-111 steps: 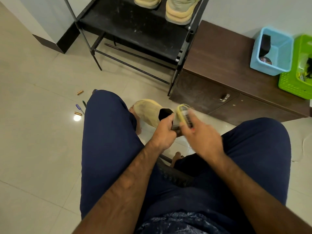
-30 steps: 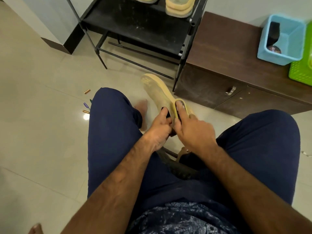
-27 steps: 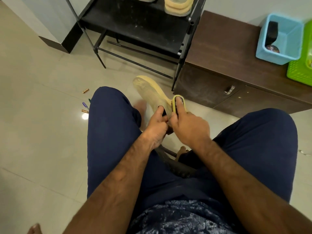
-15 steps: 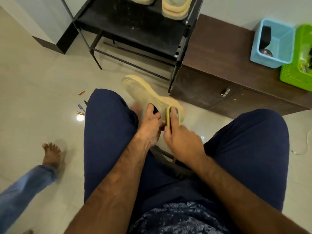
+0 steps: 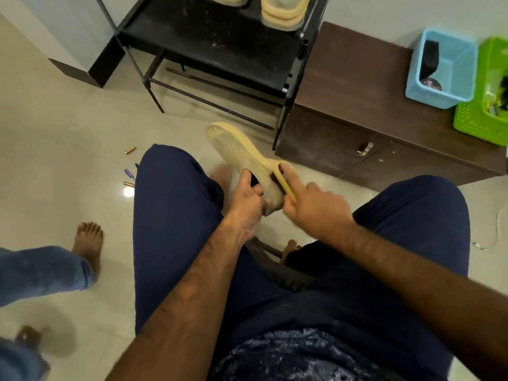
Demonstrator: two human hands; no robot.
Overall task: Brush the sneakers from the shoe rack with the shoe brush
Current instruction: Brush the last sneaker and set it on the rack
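Sneaker [image 5: 242, 152] now sole-up, toe swung to 11 o'clock, left hand [image 5: 247, 199] gripping its collar, right hand [image 5: 316, 207] clasping shoe brush [image 5: 283, 182] against heel edge; upper likely done, sole edge underway.

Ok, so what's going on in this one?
A seated person holds a tan sneaker sole-up above the floor, with the left hand gripping it at the heel opening. The right hand presses a yellow-backed shoe brush against the heel end, index finger stretched along it. Two more sneakers sit on the black shoe rack ahead. Another person's bare foot stands at left.
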